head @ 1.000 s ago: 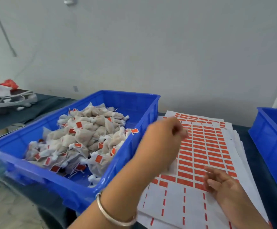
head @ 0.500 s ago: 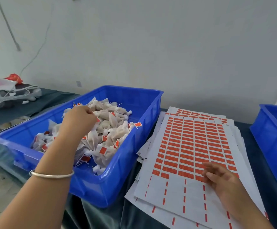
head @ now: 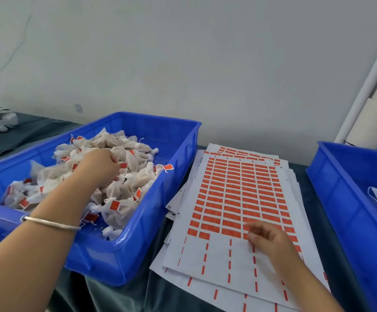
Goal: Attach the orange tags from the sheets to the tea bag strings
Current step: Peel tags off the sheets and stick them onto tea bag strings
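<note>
While the left hand [head: 100, 164] clutches tea bags [head: 124, 176] at nine o'clock, the right hand [head: 270, 239] rests loosely curled on the tag sheet [head: 234, 194].

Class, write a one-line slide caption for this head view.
Left hand reaches into the blue bin of tea bags while right hand rests on the sheet of orange tags.

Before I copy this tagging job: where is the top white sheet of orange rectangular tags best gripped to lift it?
Probably by the near corner of the top white tag sheet, coming from the person's side. That end is stripped bare and overhangs the sheets below it. The right hand rests on the sheet and must lift first; the left hand is busy in the blue plastic bin.
</note>
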